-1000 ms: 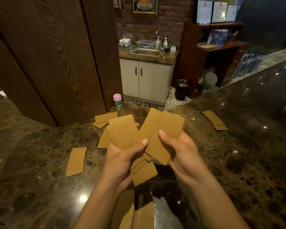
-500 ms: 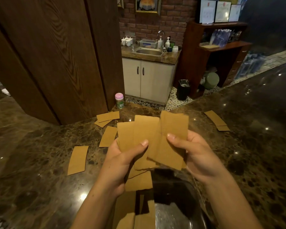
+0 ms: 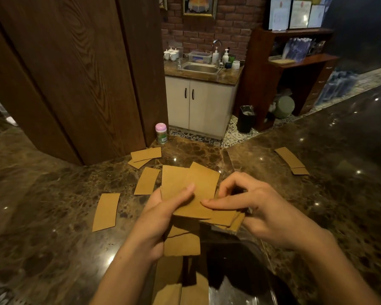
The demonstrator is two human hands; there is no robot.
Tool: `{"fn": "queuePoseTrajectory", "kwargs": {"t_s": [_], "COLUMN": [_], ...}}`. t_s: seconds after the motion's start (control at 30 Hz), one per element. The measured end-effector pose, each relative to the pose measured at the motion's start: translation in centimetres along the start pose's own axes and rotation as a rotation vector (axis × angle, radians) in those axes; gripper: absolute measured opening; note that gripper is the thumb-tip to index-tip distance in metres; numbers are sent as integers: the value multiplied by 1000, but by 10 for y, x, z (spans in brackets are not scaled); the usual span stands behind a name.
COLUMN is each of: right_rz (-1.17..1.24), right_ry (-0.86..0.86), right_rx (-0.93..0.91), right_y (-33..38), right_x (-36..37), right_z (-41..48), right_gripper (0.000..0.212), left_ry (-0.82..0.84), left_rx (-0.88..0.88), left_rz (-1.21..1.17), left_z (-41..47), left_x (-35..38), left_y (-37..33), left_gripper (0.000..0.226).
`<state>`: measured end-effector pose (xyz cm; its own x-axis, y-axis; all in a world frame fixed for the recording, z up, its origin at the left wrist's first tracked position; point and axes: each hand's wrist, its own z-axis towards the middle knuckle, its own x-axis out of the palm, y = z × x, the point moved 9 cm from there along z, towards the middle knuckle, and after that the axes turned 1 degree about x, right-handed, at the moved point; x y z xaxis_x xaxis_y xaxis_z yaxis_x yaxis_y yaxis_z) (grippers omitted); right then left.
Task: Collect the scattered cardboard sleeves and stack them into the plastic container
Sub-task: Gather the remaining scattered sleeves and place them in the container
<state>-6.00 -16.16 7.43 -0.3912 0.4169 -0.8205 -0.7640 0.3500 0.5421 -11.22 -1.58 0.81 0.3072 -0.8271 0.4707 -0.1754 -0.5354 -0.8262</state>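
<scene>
Both hands hold a bunch of flat brown cardboard sleeves (image 3: 189, 186) above the clear plastic container (image 3: 251, 271). My left hand (image 3: 163, 216) grips the bunch from the left with its thumb on top. My right hand (image 3: 257, 208) pinches the bunch's right edge, forefinger laid across it. More sleeves lie inside the container (image 3: 180, 282). Loose sleeves remain on the marble counter: one at the left (image 3: 106, 212), one nearer the middle (image 3: 146, 181), a pair further back (image 3: 145, 156), and a pair at the right (image 3: 293, 160).
A small jar with a pink lid (image 3: 161, 133) stands at the counter's far edge. A wooden pillar (image 3: 75, 73) rises behind the left side. Beyond the counter are a sink cabinet (image 3: 200, 102), a black bin (image 3: 246, 118) and a wooden shelf unit (image 3: 295, 69).
The fanned sleeves have been pushed together into a tighter bunch and lowered toward the container. My right hand moved from holding its own fan to pinching the joined bunch's right edge.
</scene>
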Motion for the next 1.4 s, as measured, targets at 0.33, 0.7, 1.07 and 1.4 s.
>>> {"fn": "queuePoseTrajectory", "kwargs": {"t_s": [0.33, 0.7, 1.07, 1.4], "right_rz": [525, 1017, 796, 958], "right_ry": [-32, -409, -124, -237], "right_rx": [174, 386, 376, 446], "right_y": [-15, -44, -35, -35], "right_x": [-11, -15, 2, 13], "right_z": [-14, 8, 1, 10], "right_gripper": [23, 38, 23, 40], "left_ry": [-174, 5, -40, 197], "left_rx": [190, 194, 270, -26], "left_rz": [39, 308, 267, -142], "left_z": [3, -2, -6, -5], "left_x": [-25, -10, -14, 9], "left_y": [-15, -15, -30, -9], "left_gripper": [51, 69, 30, 36]}}
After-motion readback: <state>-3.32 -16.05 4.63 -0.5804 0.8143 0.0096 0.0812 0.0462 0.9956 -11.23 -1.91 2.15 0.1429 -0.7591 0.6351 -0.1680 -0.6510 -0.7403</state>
